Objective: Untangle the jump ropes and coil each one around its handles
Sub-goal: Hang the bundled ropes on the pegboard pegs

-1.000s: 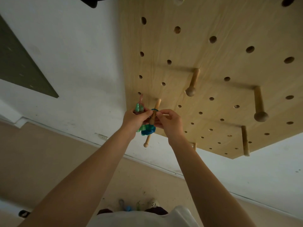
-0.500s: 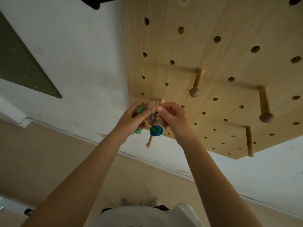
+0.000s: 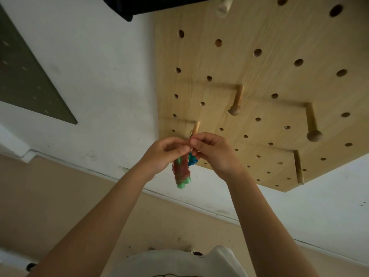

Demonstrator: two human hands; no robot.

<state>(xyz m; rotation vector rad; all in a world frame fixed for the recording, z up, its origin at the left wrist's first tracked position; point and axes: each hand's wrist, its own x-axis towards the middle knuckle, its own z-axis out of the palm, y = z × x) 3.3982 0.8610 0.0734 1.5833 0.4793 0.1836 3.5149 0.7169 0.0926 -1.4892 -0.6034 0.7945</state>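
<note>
A coiled jump rope bundle (image 3: 182, 173), reddish cord wound round green handles, hangs below my hands in front of a wooden pegboard (image 3: 259, 76). My left hand (image 3: 163, 152) pinches its top with curled fingers. My right hand (image 3: 213, 150) meets the left at the fingertips and pinches there too. A blue coil (image 3: 192, 159) shows just under my right fingers. Right above both hands a short wooden peg (image 3: 195, 127) sticks out of the board. What the fingertips pinch is hidden.
Other wooden pegs jut from the pegboard: one with a round knob (image 3: 236, 104), another (image 3: 312, 124) to the right, a plain one (image 3: 299, 168) lower down. White wall (image 3: 89, 66) lies left of the board, beige floor (image 3: 69, 196) below.
Both hands have come together at the peg and closed at the fingertips. The bundle has swung from being held beside the peg to hanging straight down beneath my hands.
</note>
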